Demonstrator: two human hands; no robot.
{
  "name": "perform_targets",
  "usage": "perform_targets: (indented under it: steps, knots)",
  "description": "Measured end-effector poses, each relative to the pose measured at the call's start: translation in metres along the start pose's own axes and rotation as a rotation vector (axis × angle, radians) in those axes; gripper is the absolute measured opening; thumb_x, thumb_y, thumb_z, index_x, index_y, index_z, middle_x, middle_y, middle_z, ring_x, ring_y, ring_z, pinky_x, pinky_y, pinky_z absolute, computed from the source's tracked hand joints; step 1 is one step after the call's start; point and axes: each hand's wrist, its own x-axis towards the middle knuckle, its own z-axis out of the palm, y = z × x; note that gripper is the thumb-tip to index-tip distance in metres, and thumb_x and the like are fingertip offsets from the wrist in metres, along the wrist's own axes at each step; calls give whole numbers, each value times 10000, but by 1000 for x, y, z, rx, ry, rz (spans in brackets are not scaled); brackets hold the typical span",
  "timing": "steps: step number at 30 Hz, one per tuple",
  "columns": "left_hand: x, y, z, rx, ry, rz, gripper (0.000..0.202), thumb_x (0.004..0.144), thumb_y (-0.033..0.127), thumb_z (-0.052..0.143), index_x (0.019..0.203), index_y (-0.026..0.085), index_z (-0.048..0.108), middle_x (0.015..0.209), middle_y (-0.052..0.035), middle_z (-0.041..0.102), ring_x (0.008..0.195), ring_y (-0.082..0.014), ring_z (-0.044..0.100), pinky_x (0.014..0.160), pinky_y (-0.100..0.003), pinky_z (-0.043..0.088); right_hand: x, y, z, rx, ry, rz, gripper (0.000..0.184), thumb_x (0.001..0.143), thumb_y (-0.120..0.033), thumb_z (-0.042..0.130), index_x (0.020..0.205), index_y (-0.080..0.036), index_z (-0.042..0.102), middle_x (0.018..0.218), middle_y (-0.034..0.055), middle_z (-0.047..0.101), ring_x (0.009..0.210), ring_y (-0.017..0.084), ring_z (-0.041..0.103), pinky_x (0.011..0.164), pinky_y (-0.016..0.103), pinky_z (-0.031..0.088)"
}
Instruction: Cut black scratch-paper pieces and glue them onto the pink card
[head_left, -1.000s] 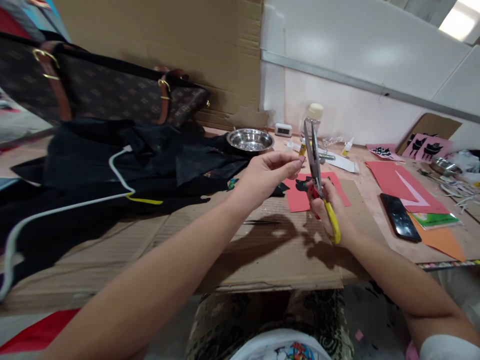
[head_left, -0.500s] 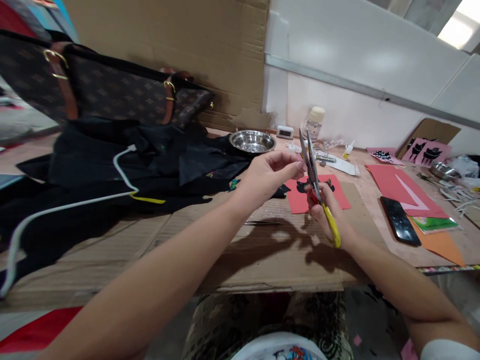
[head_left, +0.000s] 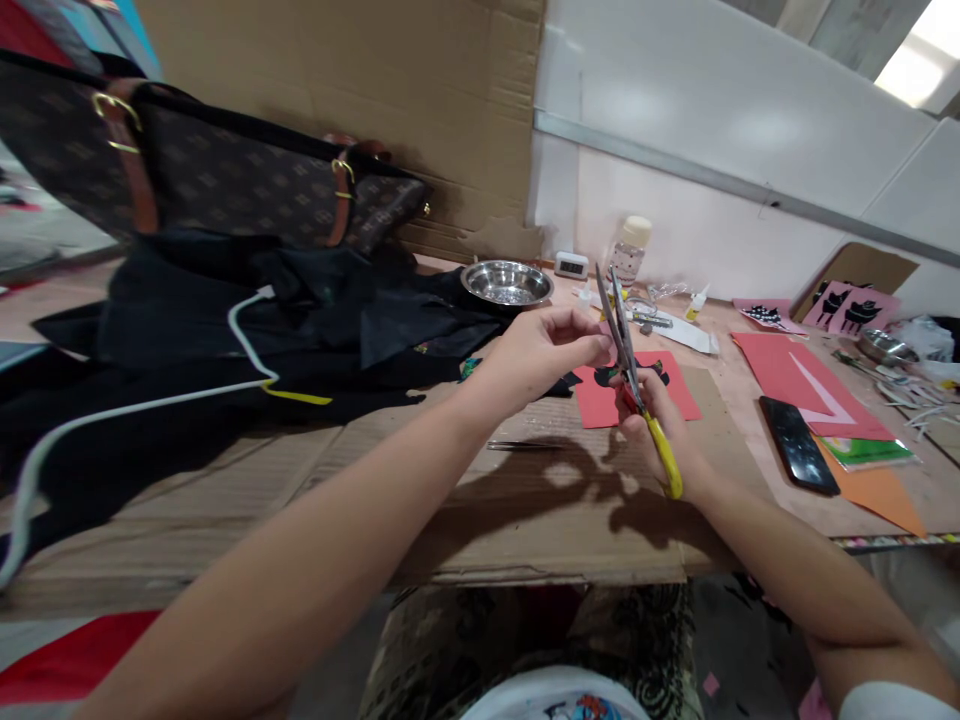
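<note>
My right hand [head_left: 660,430] is closed around a pair of scissors [head_left: 628,365] with yellow handles. Their blades point up and away, slightly parted. Close to the blades, my left hand [head_left: 551,350] has its thumb and fingers pinched together; whatever is between them is too small to name. Beneath both hands lies a red paper sheet [head_left: 682,395] with a black cut-out shape [head_left: 604,376] on it, partly hidden by my hands. Tweezers [head_left: 517,445] rest on the brown cardboard [head_left: 450,510] in front of my left forearm.
Black cloth [head_left: 195,310] with a white cable [head_left: 142,412] and a brown bag [head_left: 240,165] fill the left side. A steel bowl [head_left: 507,285], small clock [head_left: 571,265] and jar [head_left: 628,250] stand at the back. On the right are a phone [head_left: 799,445] and red paper [head_left: 772,365].
Both hands and the scissors stay in almost the same place, with only a very slight shift of the fingers. The whole view has moved a little.
</note>
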Motion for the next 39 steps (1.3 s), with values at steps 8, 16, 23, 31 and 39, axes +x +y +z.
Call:
perform_targets:
  steps: [8,16,23,31,39]
  knots:
    - [-1,1,-3,38,-28,33,251,748,402,828,839,180,753,822,-30,752,799,-168,701,865,-347,590,1,2,-1,-18,10,-4,515,953,-698,561,1216,-264,473,875,-12,428,755,172,424,681,323,391]
    - [-1,2,1,33,38,149,169,748,299,770,728,188,644,745,-3,708,751,-147,685,831,-323,590,0,2,-2,-28,-31,5,592,945,-756,512,1261,-258,459,881,-2,427,761,184,409,680,339,394]
    - [1,-2,1,15,28,218,194,736,303,757,710,200,595,770,0,695,772,-143,683,836,-320,573,-1,-5,0,-63,-36,43,627,925,-793,494,1243,-254,452,862,-8,389,767,191,420,703,351,406]
    - [-3,2,1,103,17,228,165,796,295,715,725,204,598,776,-10,714,800,-152,690,832,-313,561,0,-1,0,-106,-26,40,609,934,-778,491,1238,-253,429,860,-9,404,740,184,406,668,341,377]
    - [-2,-1,3,93,7,215,212,796,340,726,726,208,576,751,-3,696,798,-161,685,806,-317,559,0,-4,1,-54,-13,21,552,941,-724,547,1203,-246,461,847,-15,399,727,173,387,660,338,369]
